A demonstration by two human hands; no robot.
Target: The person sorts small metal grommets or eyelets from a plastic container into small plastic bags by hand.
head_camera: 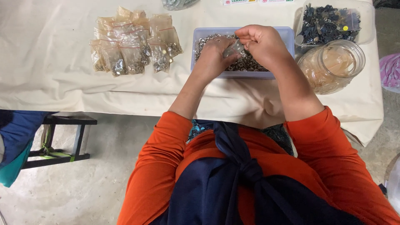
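Both of my hands work over a pale blue plastic tray [280, 32] filled with small silvery metal rings. My left hand [213, 57] and my right hand [261, 41] together hold a small clear plastic bag [233, 48] just above the rings. The left fingers pinch the bag's lower side while the right fingers close on its top. What is inside the bag is hard to make out. Orange sleeves cover both my forearms lower in the view.
A pile of filled small clear bags [133, 43] lies left of the tray on the cream tablecloth [50, 62]. A clear box of dark metal parts [329, 21] and a glass jar [333, 66] stand to the right. A black stool [62, 139] is below left.
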